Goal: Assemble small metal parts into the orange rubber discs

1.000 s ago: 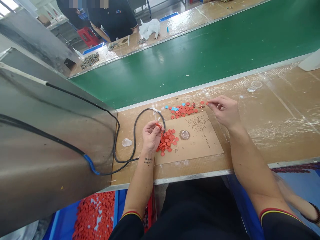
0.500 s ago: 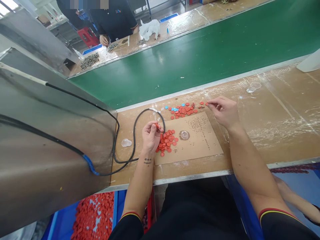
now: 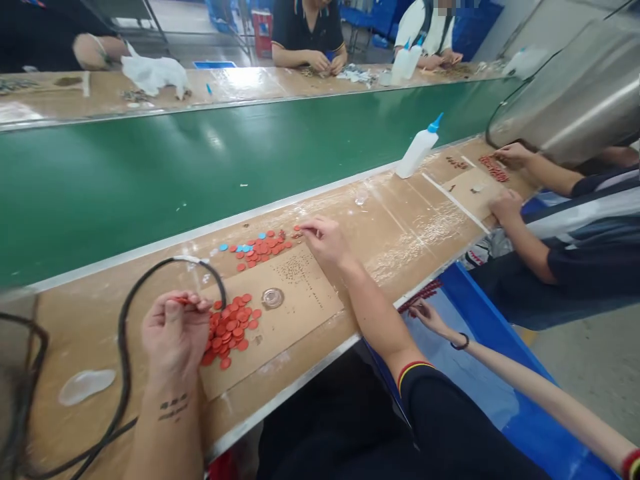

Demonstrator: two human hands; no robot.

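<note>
Head view: your left hand (image 3: 175, 333) sits at the lower left of the frame, closed and gripping a small red piece (image 3: 183, 301) at the fingertips, with the wrist upright and the forearm rising from the bottom edge. That hand is right beside a loose pile of flat red discs (image 3: 230, 330), which seems placed so you can reach it with almost no travel. The pile lies on the left end of a tan cardboard sheet (image 3: 305, 320), which appears to serve as a small work mat. Rows of tiny dark pieces (image 3: 297, 277) cover its upper part, and a round clear dish (image 3: 273, 298) stands near its middle. Your right hand (image 3: 327, 241) reaches toward the centre of the frame, with the forearm angled across the surface (image 3: 400, 267) and the fingers drawn together in a loose pinch. Those fingers (image 3: 306, 230) are at the end of a scattered band of red and sky-blue discs (image 3: 257, 248), but you can't tell from this view whether they hold anything. A black cable (image 3: 123, 347) loops around the left side of the cardboard, apparently kept out of the sheet's way. Beyond a green conveyor belt (image 3: 150, 187), other people work at the far bench, while another person's hand (image 3: 433, 318) hangs over a blue bin (image 3: 480, 313) at the lower right.
</note>
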